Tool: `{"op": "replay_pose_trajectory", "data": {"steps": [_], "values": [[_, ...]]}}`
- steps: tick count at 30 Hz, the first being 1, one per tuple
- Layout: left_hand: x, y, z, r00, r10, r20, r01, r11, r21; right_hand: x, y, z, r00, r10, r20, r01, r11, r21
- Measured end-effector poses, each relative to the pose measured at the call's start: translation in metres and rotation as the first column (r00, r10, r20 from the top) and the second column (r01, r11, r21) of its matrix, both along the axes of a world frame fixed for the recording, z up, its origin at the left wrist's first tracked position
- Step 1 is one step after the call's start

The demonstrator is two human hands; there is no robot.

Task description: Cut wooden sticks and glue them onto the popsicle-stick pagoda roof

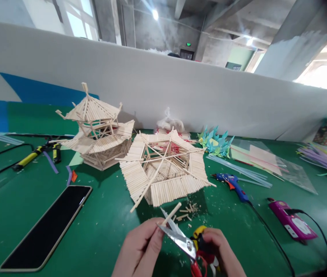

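My left hand (144, 246) pinches a short, thin wooden stick (172, 213) between thumb and fingers, its free end pointing up and right. My right hand (219, 246) is closed on scissors (185, 242) with red at the handle. Their blades are parted and cross the stick close to my left fingertips. A yellow and black part (199, 232) shows by my right fingers; I cannot tell whether it belongs to the scissors. Just beyond stands a six-sided frame of wooden sticks (175, 186) with slatted sloping sides and sticks crossing over its top. Small cut stick pieces (185, 213) lie in front of it.
Behind on the left stands a tiered stick pavilion (94, 111). A phone (48, 231) lies at the left front, near a yellow-black tool (30, 157). On the right are a blue glue gun (232, 184), clear glue sticks (241, 169) and a magenta device (291, 221) with a cable.
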State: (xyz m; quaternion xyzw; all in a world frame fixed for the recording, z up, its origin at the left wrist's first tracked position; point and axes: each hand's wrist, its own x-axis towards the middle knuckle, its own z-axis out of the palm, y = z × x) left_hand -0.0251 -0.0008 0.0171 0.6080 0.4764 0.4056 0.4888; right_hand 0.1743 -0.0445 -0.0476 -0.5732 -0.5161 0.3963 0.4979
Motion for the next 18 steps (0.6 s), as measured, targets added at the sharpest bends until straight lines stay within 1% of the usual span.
{"op": "replay_pose_trajectory", "data": {"steps": [3,6,11,13,15,17,18], "values": [[-0.002,0.0,-0.002,0.999,-0.046,-0.012,0.046,0.998,0.036,0.001,0.009,0.013,0.996,0.089,-0.018,-0.091,0.994,-0.067],[-0.003,0.001,-0.005,0.999,-0.051,-0.02,0.053,0.992,0.115,0.002,0.015,0.019,0.995,0.099,-0.032,-0.102,0.989,-0.11],[-0.006,0.001,-0.008,0.995,-0.031,-0.093,0.055,0.963,0.263,0.002,0.02,0.021,0.994,0.101,-0.052,-0.107,0.986,-0.132],[-0.007,0.001,-0.009,0.99,-0.016,-0.137,0.06,0.944,0.324,0.001,0.016,0.023,0.994,0.097,-0.057,-0.104,0.986,-0.128],[-0.009,0.0,-0.01,0.981,-0.017,-0.192,0.091,0.92,0.381,-0.001,0.009,0.025,0.994,0.09,-0.06,-0.096,0.988,-0.118],[-0.011,-0.001,-0.012,0.967,-0.036,-0.253,0.146,0.89,0.432,-0.004,-0.001,0.024,0.999,0.041,-0.035,-0.045,0.991,-0.126],[-0.012,-0.001,-0.013,0.957,-0.055,-0.285,0.184,0.872,0.453,-0.006,-0.007,0.023,1.0,0.003,0.01,-0.001,0.988,-0.155]]}}
